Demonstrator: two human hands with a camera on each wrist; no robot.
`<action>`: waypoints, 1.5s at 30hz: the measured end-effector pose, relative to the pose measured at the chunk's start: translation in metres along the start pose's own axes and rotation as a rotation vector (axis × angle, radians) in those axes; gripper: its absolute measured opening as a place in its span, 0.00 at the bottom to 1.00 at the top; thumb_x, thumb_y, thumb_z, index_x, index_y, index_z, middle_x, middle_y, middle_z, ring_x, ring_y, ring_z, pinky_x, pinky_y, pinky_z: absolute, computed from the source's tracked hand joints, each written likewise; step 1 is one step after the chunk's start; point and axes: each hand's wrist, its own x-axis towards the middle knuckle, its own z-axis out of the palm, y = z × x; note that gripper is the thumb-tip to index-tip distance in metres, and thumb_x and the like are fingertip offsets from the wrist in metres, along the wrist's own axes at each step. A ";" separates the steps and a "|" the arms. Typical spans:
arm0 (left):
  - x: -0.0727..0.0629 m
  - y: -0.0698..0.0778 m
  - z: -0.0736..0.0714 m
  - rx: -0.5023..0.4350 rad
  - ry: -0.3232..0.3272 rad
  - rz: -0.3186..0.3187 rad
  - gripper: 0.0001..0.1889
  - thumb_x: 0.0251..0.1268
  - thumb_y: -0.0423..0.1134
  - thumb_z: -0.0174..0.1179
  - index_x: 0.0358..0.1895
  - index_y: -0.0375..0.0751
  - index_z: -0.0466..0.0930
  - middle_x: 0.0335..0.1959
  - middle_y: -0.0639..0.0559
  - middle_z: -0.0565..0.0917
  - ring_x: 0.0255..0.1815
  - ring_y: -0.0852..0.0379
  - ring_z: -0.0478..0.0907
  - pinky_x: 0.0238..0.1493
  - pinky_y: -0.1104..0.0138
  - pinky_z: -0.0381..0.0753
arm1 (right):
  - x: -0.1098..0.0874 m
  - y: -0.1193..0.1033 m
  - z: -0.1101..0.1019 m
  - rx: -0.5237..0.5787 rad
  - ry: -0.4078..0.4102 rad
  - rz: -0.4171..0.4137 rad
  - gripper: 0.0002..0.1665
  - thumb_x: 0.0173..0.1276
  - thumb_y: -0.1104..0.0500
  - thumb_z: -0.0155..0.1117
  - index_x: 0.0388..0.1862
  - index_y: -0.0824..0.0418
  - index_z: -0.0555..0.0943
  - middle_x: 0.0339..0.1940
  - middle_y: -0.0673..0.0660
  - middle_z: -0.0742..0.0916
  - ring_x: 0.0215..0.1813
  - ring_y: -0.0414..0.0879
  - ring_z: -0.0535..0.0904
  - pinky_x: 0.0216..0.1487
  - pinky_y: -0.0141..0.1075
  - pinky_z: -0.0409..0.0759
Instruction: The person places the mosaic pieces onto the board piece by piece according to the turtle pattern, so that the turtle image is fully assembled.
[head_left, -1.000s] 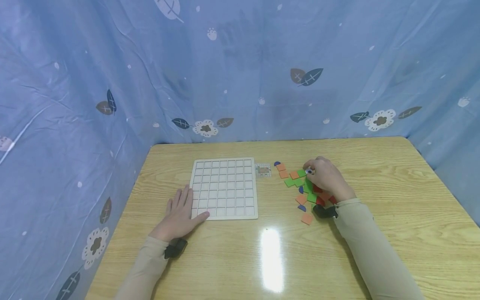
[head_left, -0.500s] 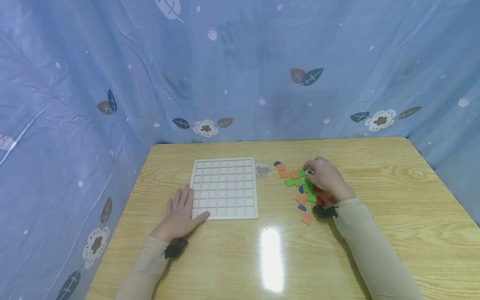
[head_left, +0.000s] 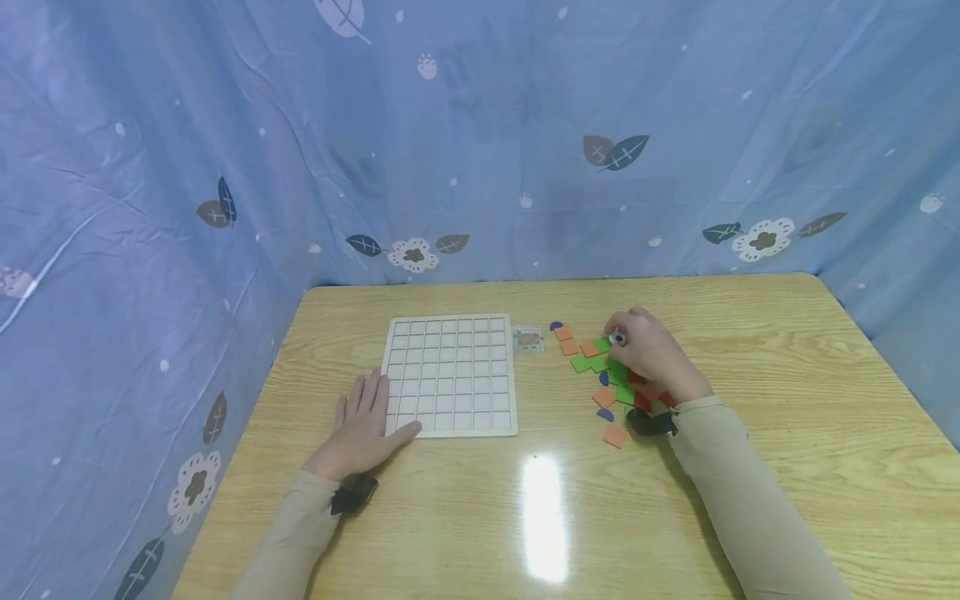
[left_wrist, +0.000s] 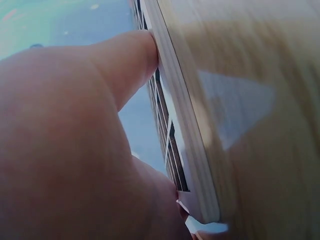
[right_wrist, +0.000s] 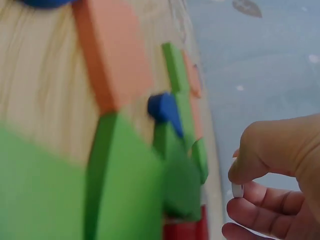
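Observation:
My left hand (head_left: pixel 360 429) lies with straight fingers at the left edge of a white gridded board (head_left: pixel 512 375), its thumb over the near edge. The left wrist view shows the thumb (left_wrist: pixel 130 60) against the board's rim (left_wrist: pixel 192 130). Above a loose pile of colored tiles, my right hand (head_left: pixel 651 350) pinches a small white disc with a dark center (head_left: pixel 618 338) between thumb and fingers. From the right wrist the disc (right_wrist: pixel 237 190) appears edge-on. Under and beside this hand lie green tiles (head_left: pixel 581 363), orange tiles (head_left: pixel 615 436), red tiles (head_left: pixel 642 401) and blue half-round pieces (head_left: pixel 605 414).
A small picture card (head_left: pixel 528 339) lies against the right side of the board. Both stand on a wood-grain table (head_left: pixel 465 517), with a blue patterned curtain (head_left: pixel 480 150) behind and to the left. Some tiles in the pile overlap one another.
My right hand has shifted very slightly toward the far side with the white disc still pinched. My left hand stays at the board, and the tiles have not moved.

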 end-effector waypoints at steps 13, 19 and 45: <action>0.003 -0.003 0.002 0.005 -0.007 -0.010 0.59 0.73 0.72 0.50 0.84 0.30 0.33 0.86 0.36 0.30 0.86 0.31 0.25 0.79 0.31 0.28 | 0.000 -0.036 -0.004 0.042 0.000 -0.117 0.15 0.71 0.64 0.65 0.54 0.67 0.84 0.48 0.64 0.80 0.44 0.56 0.81 0.45 0.50 0.82; 0.001 -0.004 0.002 0.001 -0.002 -0.008 0.58 0.73 0.72 0.50 0.84 0.31 0.34 0.87 0.36 0.31 0.86 0.32 0.26 0.79 0.31 0.28 | 0.010 -0.062 -0.001 0.057 -0.011 -0.156 0.15 0.69 0.62 0.68 0.53 0.64 0.85 0.50 0.60 0.82 0.45 0.54 0.80 0.46 0.48 0.81; 0.004 -0.008 0.007 -0.009 0.001 -0.014 0.59 0.72 0.74 0.49 0.85 0.34 0.33 0.87 0.39 0.30 0.86 0.34 0.25 0.79 0.33 0.27 | 0.071 -0.185 0.066 0.030 -0.178 -0.397 0.16 0.71 0.63 0.68 0.56 0.63 0.84 0.49 0.56 0.82 0.45 0.47 0.80 0.49 0.39 0.82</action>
